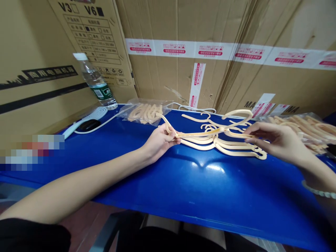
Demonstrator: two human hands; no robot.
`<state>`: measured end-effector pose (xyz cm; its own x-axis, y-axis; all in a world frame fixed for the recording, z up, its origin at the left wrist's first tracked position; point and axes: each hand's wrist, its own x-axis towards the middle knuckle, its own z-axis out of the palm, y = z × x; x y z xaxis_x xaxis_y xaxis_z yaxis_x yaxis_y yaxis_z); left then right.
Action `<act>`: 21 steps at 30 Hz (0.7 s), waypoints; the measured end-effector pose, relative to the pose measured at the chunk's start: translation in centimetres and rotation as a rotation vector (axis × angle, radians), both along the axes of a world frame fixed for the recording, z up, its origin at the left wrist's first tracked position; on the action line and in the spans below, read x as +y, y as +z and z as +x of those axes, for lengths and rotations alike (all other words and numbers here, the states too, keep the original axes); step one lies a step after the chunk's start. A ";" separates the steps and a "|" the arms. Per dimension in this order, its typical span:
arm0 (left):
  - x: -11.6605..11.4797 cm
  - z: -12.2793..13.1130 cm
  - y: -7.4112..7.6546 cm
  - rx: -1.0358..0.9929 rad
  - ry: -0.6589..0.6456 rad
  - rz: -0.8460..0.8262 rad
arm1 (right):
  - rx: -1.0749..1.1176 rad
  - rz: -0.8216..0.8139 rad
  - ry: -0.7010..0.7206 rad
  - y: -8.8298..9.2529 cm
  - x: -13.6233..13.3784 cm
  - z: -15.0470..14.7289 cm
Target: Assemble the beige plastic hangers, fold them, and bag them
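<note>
A cream plastic clothes hanger (202, 133) is stretched between my two hands, raised over the table, its hook curving up on the right. My left hand (164, 141) pinches its left end, thumb and fingers closed. My right hand (278, 140) grips the other end between thumb and fingers, which partly hide it. Just behind and below, several matching hangers (196, 145) lie loosely stacked on the blue tabletop (168, 189). Another piece of hanger (193, 118) shows farther back, partly covered by the held one.
A clear bag of hangers (147, 112) lies behind my left hand, and another bag (304, 129) sits at the far right. A water bottle (98, 84) leans by the cardboard boxes (178, 21) at the back. A white cable (105, 124) and a black object (89, 125) lie at left.
</note>
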<state>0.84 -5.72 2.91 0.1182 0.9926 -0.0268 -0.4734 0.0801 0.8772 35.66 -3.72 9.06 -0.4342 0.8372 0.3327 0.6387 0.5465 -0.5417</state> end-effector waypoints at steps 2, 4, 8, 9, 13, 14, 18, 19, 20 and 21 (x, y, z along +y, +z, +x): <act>0.0 0.1 0.1 0.021 0.022 0.007 | -0.012 -0.005 0.007 0.0 -0.1 -0.1; -0.1 0.2 0.1 0.038 0.046 0.012 | -0.034 -0.002 0.011 0.0 -0.3 -0.2; -0.2 0.3 -0.1 0.049 0.111 0.018 | -0.056 0.005 0.034 0.1 -0.7 -0.6; -0.1 0.3 -0.2 0.044 0.121 0.021 | -0.051 -0.004 0.039 0.1 -0.8 -0.6; 0.1 0.4 -0.3 -0.014 0.149 0.020 | -0.012 -0.077 0.032 0.3 -1.0 -0.7; 0.1 0.4 -0.2 -0.031 0.157 0.015 | -0.006 -0.093 0.024 0.4 -1.1 -0.7; 0.3 0.4 0.1 -0.069 0.188 -0.017 | 0.010 -0.133 -0.015 1.0 -1.6 -0.8; 0.2 0.4 0.1 -0.059 0.195 -0.026 | 0.025 -0.140 -0.024 1.2 -1.7 -0.8; -0.1 0.6 0.1 -0.034 0.192 -0.033 | 0.047 -0.150 -0.028 1.4 -1.8 -0.8; -0.4 0.7 0.0 0.014 0.168 -0.029 | 0.072 -0.163 -0.027 1.5 -1.9 -0.7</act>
